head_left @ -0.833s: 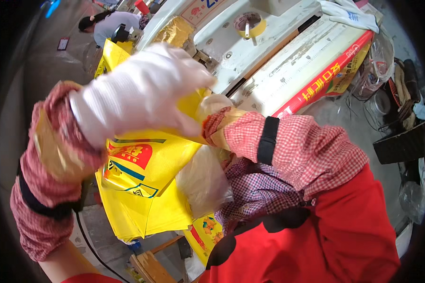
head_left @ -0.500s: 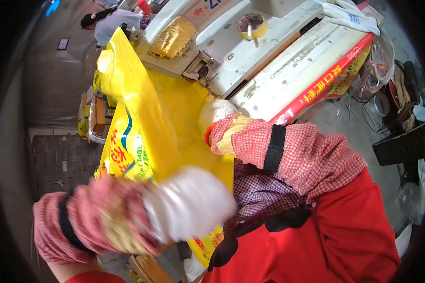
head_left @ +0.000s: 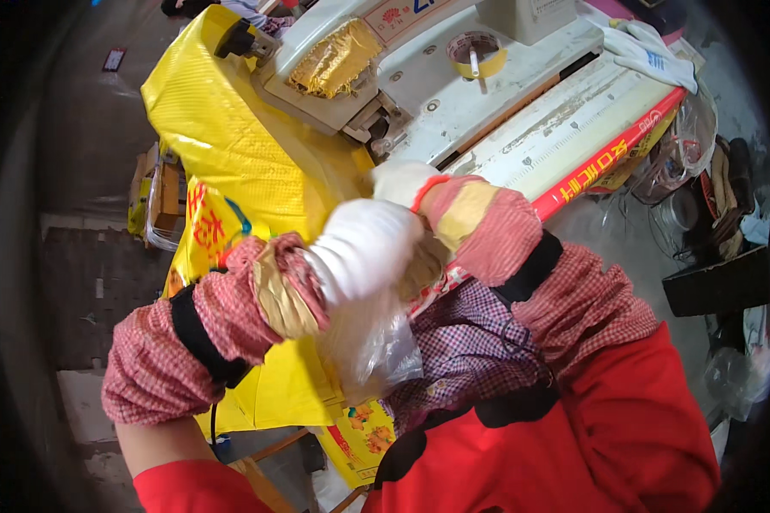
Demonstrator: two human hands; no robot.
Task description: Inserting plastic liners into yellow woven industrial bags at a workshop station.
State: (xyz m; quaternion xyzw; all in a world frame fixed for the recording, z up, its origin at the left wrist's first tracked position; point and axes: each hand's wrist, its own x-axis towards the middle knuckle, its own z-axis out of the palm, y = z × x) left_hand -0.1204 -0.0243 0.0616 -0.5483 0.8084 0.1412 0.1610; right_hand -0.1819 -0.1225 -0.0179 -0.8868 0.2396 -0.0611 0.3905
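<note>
A large yellow woven plastic sack (head_left: 248, 120) with printed characters hangs in folds in front of a pale industrial sewing machine (head_left: 316, 90). My left hand (head_left: 368, 248), in a white glove and slightly blurred, is over the sack's right part; its fingers are hidden. Just beyond it, my right hand (head_left: 400, 182), also white-gloved, is near the sack's edge below the machine's stitching end. Its fingers do not show. Clear plastic film (head_left: 372, 342) hangs below my left hand; I cannot tell whether that hand holds it.
On the machine bed lies a tape roll (head_left: 477, 58). A white glove (head_left: 650, 58) rests on the machine table (head_left: 522, 132), with red-and-yellow sheeting along its front edge. A dark box (head_left: 717, 282) stands at right. Boxes (head_left: 164, 197) are beyond the sack at left.
My left hand has moved up and right, closer to my right hand. The sack's upper part has spread and shifted left. Clear plastic film now shows below my left hand.
</note>
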